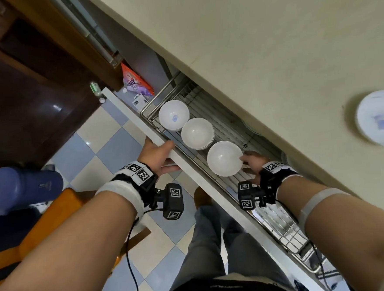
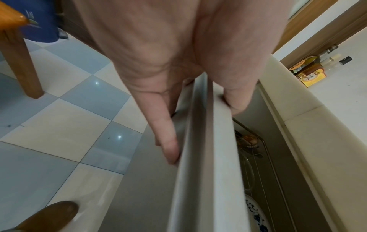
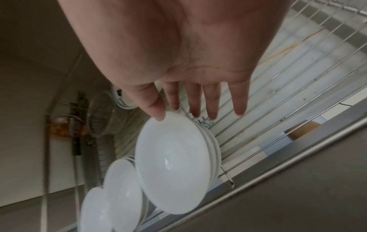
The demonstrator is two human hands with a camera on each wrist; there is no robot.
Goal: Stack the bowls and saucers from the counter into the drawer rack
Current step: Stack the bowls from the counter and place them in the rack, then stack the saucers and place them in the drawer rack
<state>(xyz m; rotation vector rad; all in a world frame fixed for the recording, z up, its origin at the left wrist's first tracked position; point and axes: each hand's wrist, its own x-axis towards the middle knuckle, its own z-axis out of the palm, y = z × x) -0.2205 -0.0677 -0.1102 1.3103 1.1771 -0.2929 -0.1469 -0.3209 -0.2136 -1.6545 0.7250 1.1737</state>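
A: The nearest stack of white bowls (image 1: 225,158) sits in the wire drawer rack (image 1: 281,227), third in a row with the middle stack (image 1: 197,133) and the far stack (image 1: 173,115). The row runs along the drawer's length, close behind the drawer front (image 1: 188,166).

B: And the hands?

A: The right hand (image 1: 253,161) is just beside that nearest stack, on its counter side. The fingers are straight and spread; the thumb tip (image 3: 158,115) touches the top bowl's rim, with nothing gripped. The left hand (image 1: 157,155) holds the top edge of the drawer front, thumb over the inside, fingers down the outer face.

B: What is left to bring in?

A: One blue-patterned dish (image 1: 380,118) shows on the counter (image 1: 258,38), well off to the right. The right hand is clearly the nearer one, and the left looks busy steadying the drawer.

B: Room to move?

A: Probably enough. The rack's bare wires stretch toward the person past the nearest stack, so there is open space to set things. The catch is the counter's edge, which overhangs the rear of the drawer; a hand rising from the rack has to come out toward the drawer front before it clears it.
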